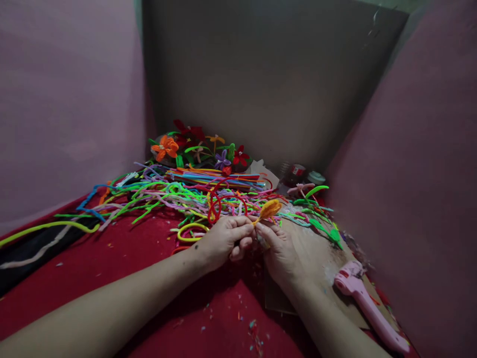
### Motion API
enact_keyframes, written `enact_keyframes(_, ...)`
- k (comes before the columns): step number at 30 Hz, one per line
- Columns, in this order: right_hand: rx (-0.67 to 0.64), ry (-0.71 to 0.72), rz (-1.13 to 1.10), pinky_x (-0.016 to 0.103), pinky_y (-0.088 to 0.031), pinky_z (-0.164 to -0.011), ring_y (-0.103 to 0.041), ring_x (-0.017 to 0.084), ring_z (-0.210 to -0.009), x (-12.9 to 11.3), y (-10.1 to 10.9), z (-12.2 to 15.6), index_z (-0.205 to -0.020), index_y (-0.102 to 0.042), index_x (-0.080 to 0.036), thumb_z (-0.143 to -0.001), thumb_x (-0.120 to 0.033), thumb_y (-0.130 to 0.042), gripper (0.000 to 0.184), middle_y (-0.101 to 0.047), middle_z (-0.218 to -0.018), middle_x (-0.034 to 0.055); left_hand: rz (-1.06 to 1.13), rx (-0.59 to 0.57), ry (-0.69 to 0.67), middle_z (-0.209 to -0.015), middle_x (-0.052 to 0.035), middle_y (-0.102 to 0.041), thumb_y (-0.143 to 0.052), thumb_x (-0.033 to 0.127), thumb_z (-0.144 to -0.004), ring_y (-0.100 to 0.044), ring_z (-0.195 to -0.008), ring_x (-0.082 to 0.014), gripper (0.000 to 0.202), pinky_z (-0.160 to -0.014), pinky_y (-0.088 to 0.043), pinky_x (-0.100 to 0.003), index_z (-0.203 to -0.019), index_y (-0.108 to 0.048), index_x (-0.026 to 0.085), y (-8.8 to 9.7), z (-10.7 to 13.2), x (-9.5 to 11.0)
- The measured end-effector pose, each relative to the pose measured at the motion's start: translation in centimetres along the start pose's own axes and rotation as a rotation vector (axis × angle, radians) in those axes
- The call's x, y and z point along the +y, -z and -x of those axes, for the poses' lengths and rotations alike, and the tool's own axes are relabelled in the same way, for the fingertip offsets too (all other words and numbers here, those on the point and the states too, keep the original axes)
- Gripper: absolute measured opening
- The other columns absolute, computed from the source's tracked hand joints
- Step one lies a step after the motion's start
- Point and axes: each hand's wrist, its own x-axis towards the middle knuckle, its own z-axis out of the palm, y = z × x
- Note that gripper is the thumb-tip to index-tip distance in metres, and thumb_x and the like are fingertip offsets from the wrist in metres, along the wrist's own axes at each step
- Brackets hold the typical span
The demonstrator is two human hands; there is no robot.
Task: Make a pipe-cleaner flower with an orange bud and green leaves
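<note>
Both hands meet at their fingertips on one orange-yellow fuzzy pipe-cleaner loop. The left hand pinches its base between thumb and forefinger, with the other fingers curled under. The right hand nips the same base from the other side. The loop stands up and away just beyond the fingertips, tilted to the right.

The step looks like twisting the loop's stem closed. It goes best with one pinch held steady right at the base while the other turns, so the petal keeps its rounded shape and the wire ends stay tucked in.

- One loop is in hand.
- One pink plastic glue gun lies well to the right of the fingers, near the right wrist, on a brown cardboard sheet.
- One yellow ring sits just left of the left fingers.
- Two red rings, as far as can be told, lie just beyond them.
- At least five finished pipe-cleaner flowers stand far beyond.
- The tangled heap of coloured pipe cleaners is too dense to count.
</note>
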Motion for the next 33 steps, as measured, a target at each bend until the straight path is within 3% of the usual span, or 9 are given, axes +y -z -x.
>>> enact_keyframes(5,0.042,-0.040,-0.091,0.019,-0.039,-0.051,-0.049,0.008,-0.050,-0.3,-0.2,0.1,-0.080,-0.071,-0.017,-0.065,-0.025,-0.069,0.018,-0.056,-0.053,-0.0032,0.194,-0.172,0.106,-0.049,0.0099,-0.033,-0.050,0.035,-0.083,-0.016,-0.032,-0.0015,0.018,-0.033,-0.022,-0.015,-0.080,-0.051,0.016,0.0,0.0,0.3)
enact_keyframes(7,0.049,-0.027,-0.072,0.019,-0.036,-0.048,-0.048,0.008,-0.048,-0.4,-0.3,0.2,-0.080,-0.071,-0.017,-0.066,-0.026,-0.068,0.016,-0.056,-0.052,-0.0030,-0.025,-0.112,0.043,-0.051,0.0078,-0.038,-0.045,0.036,-0.084,-0.024,-0.033,-0.0028,0.022,-0.034,-0.025,-0.016,-0.076,-0.050,0.016,-0.1,0.0,0.2)
enact_keyframes(12,0.094,0.007,-0.041,0.020,-0.035,-0.048,-0.045,0.008,-0.052,-0.1,-0.1,0.3,-0.080,-0.070,-0.018,-0.068,-0.024,-0.067,0.013,-0.058,-0.062,-0.0021,-0.942,0.218,-0.428,-0.072,-0.0018,-0.057,-0.046,0.027,-0.084,-0.052,-0.062,-0.0119,0.014,-0.058,-0.038,-0.022,-0.085,-0.056,0.018,-0.2,0.4,-0.7)
enact_keyframes(15,0.111,0.037,0.029,0.020,-0.032,-0.046,-0.039,0.007,-0.050,0.3,0.0,0.3,-0.078,-0.070,-0.017,-0.069,-0.026,-0.067,0.012,-0.056,-0.060,-0.0025,-1.130,0.259,-0.478,-0.069,-0.0018,-0.057,-0.042,0.024,-0.085,-0.051,-0.060,-0.0123,0.015,-0.057,-0.036,-0.022,-0.087,-0.057,0.019,0.1,0.5,-1.2)
enact_keyframes(20,0.104,0.060,0.128,0.021,-0.027,-0.043,-0.037,0.007,-0.048,0.6,0.3,0.2,-0.085,-0.070,-0.018,-0.070,-0.032,-0.066,0.021,-0.055,-0.061,-0.0024,-0.753,0.220,-0.321,-0.052,0.0035,-0.049,-0.046,0.028,-0.083,-0.043,-0.045,-0.0073,0.021,-0.045,-0.032,-0.018,-0.068,-0.056,0.017,0.0,0.1,-0.3)
enact_keyframes(24,0.037,0.022,0.111,0.021,-0.031,-0.046,-0.040,0.008,-0.048,0.2,0.3,0.2,-0.094,-0.069,-0.018,-0.071,-0.033,-0.066,0.028,-0.056,-0.060,-0.0021,-0.199,0.035,-0.042,-0.045,0.0071,-0.042,-0.051,0.039,-0.080,-0.032,-0.031,-0.0035,0.026,-0.033,-0.023,-0.016,-0.069,-0.053,0.016,-0.1,0.0,0.3)
enact_keyframes(27,0.021,0.022,0.049,0.021,-0.034,-0.049,-0.042,0.007,-0.049,-0.3,0.0,0.3,-0.088,-0.071,-0.017,-0.069,-0.030,-0.067,0.023,-0.055,-0.056,-0.0028,0.098,-0.132,0.064,-0.045,0.0088,-0.039,-0.054,0.034,-0.080,-0.024,-0.030,-0.0015,0.021,-0.033,-0.025,-0.015,-0.072,-0.052,0.015,0.3,0.0,0.2)
enact_keyframes(30,0.022,0.031,0.022,0.019,-0.034,-0.049,-0.040,0.006,-0.047,-0.5,-0.3,0.3,-0.081,-0.072,-0.016,-0.069,-0.027,-0.067,0.017,-0.052,-0.051,-0.0041,0.211,-0.239,0.132,-0.044,0.0107,-0.032,-0.050,0.029,-0.083,-0.015,-0.031,-0.0015,0.015,-0.034,-0.026,-0.015,-0.076,-0.052,0.016,0.6,0.0,0.2)
enact_keyframes(33,0.078,0.043,0.005,0.018,-0.035,-0.048,-0.043,0.006,-0.048,-0.1,-0.3,0.4,-0.079,-0.071,-0.016,-0.071,-0.027,-0.067,0.014,-0.052,-0.053,-0.0041,-0.005,-0.179,0.069,-0.047,0.0091,-0.033,-0.045,0.032,-0.085,-0.020,-0.033,-0.0031,0.020,-0.036,-0.028,-0.017,-0.074,-0.051,0.017,0.4,0.0,0.2)
